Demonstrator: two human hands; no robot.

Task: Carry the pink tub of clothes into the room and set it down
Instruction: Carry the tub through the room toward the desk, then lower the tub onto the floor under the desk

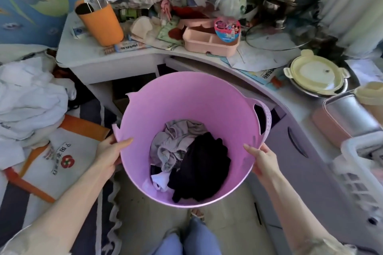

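The pink tub (182,99) hangs in front of me above the floor, held by its rim on both sides. My left hand (109,153) grips the left rim, thumb inside. On the right rim my right hand (262,161) grips the same way. Down in the tub lie clothes: a grey garment (176,141), a black one (205,163) and a small white piece (159,180). A loop handle (266,118) sticks out on the tub's right side.
A cluttered curved white desk (145,56) stands just beyond the tub, with an orange cup (101,25), a pink tray (209,41) and pots (315,72). White clothes (31,99) and a bag (62,159) lie left. A white basket (362,167) is at the right.
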